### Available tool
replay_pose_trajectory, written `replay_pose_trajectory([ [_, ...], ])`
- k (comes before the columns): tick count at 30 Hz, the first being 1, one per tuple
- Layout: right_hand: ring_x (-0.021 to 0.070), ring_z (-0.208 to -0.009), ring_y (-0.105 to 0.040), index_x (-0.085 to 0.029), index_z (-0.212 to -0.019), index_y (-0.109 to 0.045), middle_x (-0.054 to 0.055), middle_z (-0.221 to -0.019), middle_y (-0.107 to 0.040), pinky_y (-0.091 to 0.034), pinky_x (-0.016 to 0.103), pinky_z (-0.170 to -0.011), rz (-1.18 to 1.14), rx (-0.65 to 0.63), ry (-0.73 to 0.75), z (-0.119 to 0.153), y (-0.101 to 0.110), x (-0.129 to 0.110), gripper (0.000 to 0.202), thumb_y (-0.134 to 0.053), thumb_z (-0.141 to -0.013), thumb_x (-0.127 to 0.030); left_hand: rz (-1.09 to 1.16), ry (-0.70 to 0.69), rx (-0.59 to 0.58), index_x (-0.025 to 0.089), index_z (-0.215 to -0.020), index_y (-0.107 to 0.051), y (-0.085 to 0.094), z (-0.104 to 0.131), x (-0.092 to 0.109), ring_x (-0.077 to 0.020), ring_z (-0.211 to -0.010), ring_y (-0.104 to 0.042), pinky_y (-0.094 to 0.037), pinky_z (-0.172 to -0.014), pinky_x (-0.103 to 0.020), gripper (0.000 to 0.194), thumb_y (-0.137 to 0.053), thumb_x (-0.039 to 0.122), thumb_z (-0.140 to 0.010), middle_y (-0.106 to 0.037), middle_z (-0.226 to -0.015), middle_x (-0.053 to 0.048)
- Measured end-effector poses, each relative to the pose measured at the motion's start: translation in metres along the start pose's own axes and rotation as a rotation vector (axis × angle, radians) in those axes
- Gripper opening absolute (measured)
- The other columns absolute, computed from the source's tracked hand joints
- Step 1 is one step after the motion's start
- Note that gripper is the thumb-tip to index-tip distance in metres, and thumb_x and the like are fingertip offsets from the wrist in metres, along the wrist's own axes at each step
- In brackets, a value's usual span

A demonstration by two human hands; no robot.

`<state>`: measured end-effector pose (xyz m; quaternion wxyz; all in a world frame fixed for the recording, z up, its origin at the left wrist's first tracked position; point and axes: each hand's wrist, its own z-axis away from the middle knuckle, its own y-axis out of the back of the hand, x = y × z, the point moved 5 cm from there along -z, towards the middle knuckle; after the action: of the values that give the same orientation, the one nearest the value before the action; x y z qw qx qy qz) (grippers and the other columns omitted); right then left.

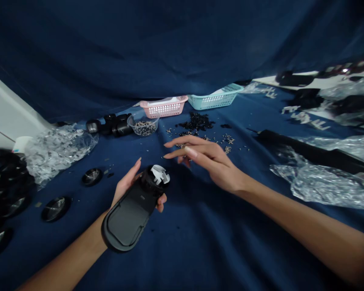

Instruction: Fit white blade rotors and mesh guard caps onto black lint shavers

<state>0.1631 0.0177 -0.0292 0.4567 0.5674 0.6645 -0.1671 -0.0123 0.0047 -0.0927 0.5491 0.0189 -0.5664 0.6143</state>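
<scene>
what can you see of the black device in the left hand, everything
The device is black and looks like plastic: a long body with a rounded near end, a recessed panel facing up, and a round collar at the far end with a white part in it. It slants in the left hand; the right hand is apart from it.

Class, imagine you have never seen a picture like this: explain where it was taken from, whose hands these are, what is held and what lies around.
One camera, worn on a person's head, looks forward and down at two bare hands. The left hand holds a black device with a white part at its upper end. The right hand is open and holds nothing visible. On the blue cloth lie a clear bowl of tiny pieces, a pink basket, a turquoise basket, loose black parts and clear plastic bags.
</scene>
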Motion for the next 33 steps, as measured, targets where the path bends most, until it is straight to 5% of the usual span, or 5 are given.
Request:
replay_pose_trajectory([
  [5,0.0205,-0.114,-0.060,-0.022,-0.120,-0.075,0.008,-0.143,-0.057,-0.047,0.040,-0.103,0.077,-0.150,0.087,0.002,-0.010,-0.004,0.037,-0.043,-0.107,-0.036,0.044,0.028,0.048,0.010,-0.081,-0.071,-0.009,0.005,0.004,-0.0210,-0.051,-0.066,-0.054,-0.048,-0.032,0.075,-0.015,0.055,-0.102,-0.070,-0.067,-0.010],
  [11,0.0223,-0.112,-0.065,-0.018,-0.110,-0.079,0.012,-0.123,-0.069,-0.051,0.038,-0.099,0.066,-0.039,0.128,0.005,-0.011,-0.006,0.034,-0.048,-0.105,-0.034,0.071,0.045,0.077,0.011,-0.078,-0.072,-0.020,0.011,0.006,-0.0180,-0.050,-0.066,-0.053,-0.049,-0.027,0.073,-0.014,0.048,-0.104,-0.071,-0.066,-0.008],
  [19,0.0221,-0.118,-0.060,-0.020,-0.124,-0.072,0.011,-0.141,-0.060,-0.048,0.042,-0.105,0.114,-0.116,0.160,0.002,-0.015,-0.007,0.031,-0.050,-0.104,-0.028,0.076,0.049,0.135,0.010,-0.073,-0.073,-0.014,0.007,0.008,-0.0209,-0.045,-0.064,-0.053,-0.045,-0.031,0.081,-0.011,0.053,-0.101,-0.068,-0.059,-0.012],
  [33,0.0201,-0.102,-0.069,-0.020,-0.101,-0.080,0.010,-0.118,-0.071,-0.057,0.038,-0.092,0.024,0.066,0.134,0.003,-0.020,0.002,0.015,-0.077,-0.086,-0.022,0.038,-0.055,0.102,0.007,-0.079,-0.075,-0.011,0.007,0.006,-0.0218,-0.050,-0.066,-0.057,-0.046,-0.033,0.065,-0.027,0.044,-0.102,-0.069,-0.063,-0.012],
])
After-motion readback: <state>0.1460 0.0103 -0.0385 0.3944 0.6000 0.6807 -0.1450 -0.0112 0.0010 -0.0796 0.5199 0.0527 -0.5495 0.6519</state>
